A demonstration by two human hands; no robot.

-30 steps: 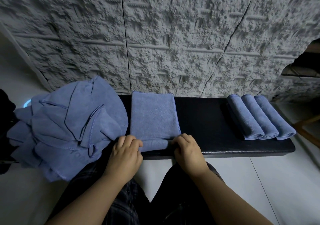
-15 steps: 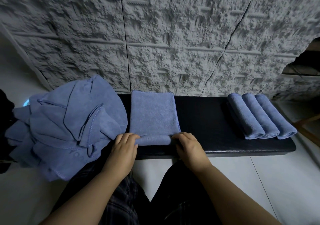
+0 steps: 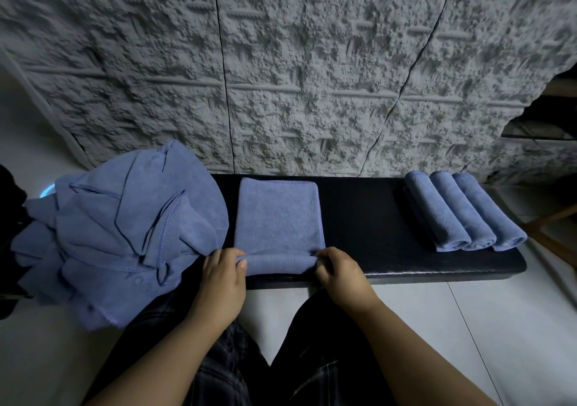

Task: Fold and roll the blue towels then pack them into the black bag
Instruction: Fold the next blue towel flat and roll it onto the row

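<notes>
"Where is the towel?"

"The folded towel (image 3: 278, 218) lies flat on the black bench (image 3: 359, 218). My left hand (image 3: 223, 276) and right hand (image 3: 340, 276) pinch its rolled near edge, fingers (image 3: 242, 263) clenched on it."

"And the others?"

"Three rolled towels (image 3: 462, 212) sit right, a loose pile (image 3: 118, 227) left."

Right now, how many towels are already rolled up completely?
3. They lie side by side at the right end of the black bench: left roll, middle roll, right roll. A fourth, between the hands, is only started.
</notes>
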